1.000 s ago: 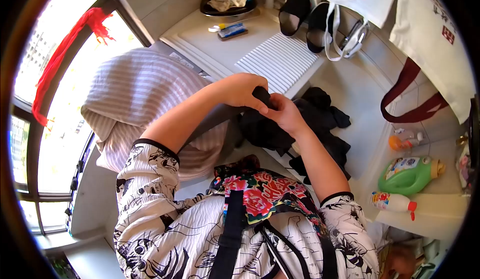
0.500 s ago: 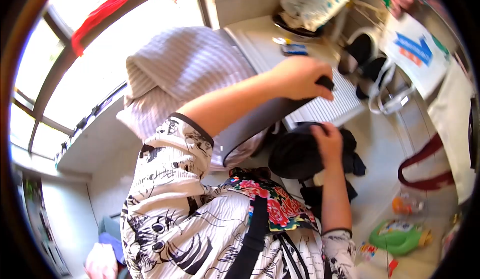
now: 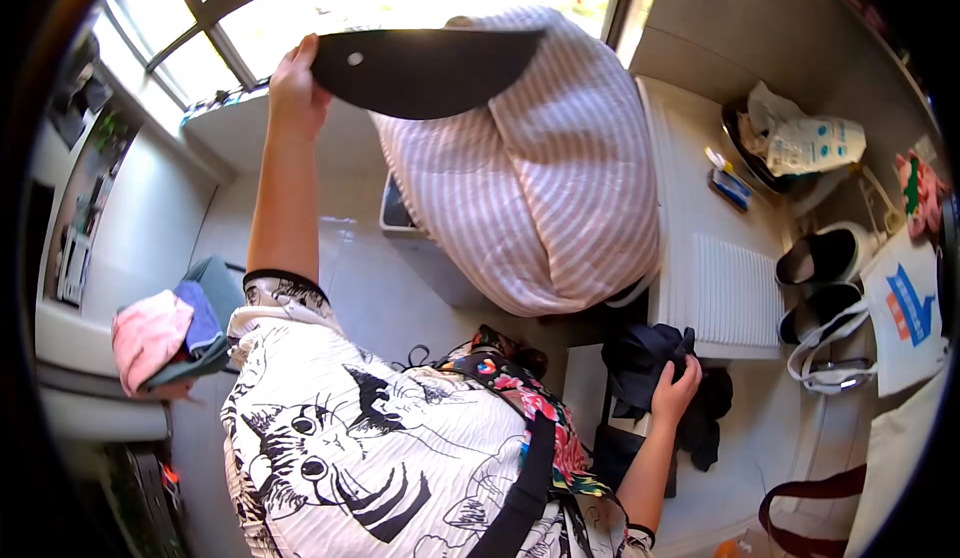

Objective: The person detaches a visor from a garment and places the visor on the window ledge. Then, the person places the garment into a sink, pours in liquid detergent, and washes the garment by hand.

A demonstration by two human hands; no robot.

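My left hand (image 3: 298, 83) is raised at the upper left, its fingers closed on the end of a flat dark panel (image 3: 425, 73). The panel has a straight upper edge, a curved lower edge and a small pale dot near my hand; I cannot tell what it is. It overlaps the top of a large striped cloth (image 3: 570, 178), which bulges over something hidden. At the lower right my right hand (image 3: 677, 388) grips a bunched dark cloth (image 3: 640, 363). More black fabric (image 3: 705, 418) hangs just beside it.
A white washboard surface (image 3: 735, 293) on the right bears a blue brush (image 3: 728, 190). Beyond are a bowl (image 3: 740, 148) with bags, dark shoes (image 3: 815, 258) and hanging white bags (image 3: 905, 298). Pink and blue cloths (image 3: 155, 338) lie over a bucket (image 3: 215, 358) at the left.
My view has turned. My left hand has moved from over the washboard to the far left, carrying the panel's end. The dark cloth at my right hand is now bunched up and gripped.
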